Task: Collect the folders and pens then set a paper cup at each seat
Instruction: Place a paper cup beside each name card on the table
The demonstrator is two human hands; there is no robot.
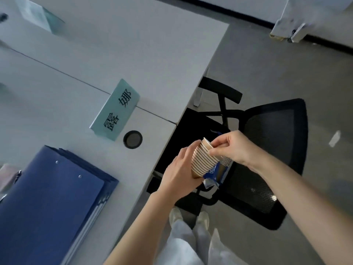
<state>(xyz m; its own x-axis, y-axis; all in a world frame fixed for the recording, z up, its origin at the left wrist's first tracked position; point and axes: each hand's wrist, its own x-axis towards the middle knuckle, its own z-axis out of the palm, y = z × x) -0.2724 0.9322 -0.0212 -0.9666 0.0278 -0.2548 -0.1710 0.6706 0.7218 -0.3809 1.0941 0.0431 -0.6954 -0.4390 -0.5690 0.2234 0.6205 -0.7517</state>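
A nested stack of paper cups (202,159) with a blue plastic wrapper (215,175) at its lower end is held over the gap between the table edge and a chair. My left hand (179,173) grips the stack from the left side. My right hand (232,145) pinches the rim of the top cup. A pile of blue folders (51,205) lies on the white table (76,60) at the lower left. No pens show.
A pale green name plate (116,109) stands near the table edge, next to a round black cable grommet (133,139). A black mesh office chair (267,153) stands pushed against the table. Another plate (36,14) is at the far upper left. Grey floor lies to the right.
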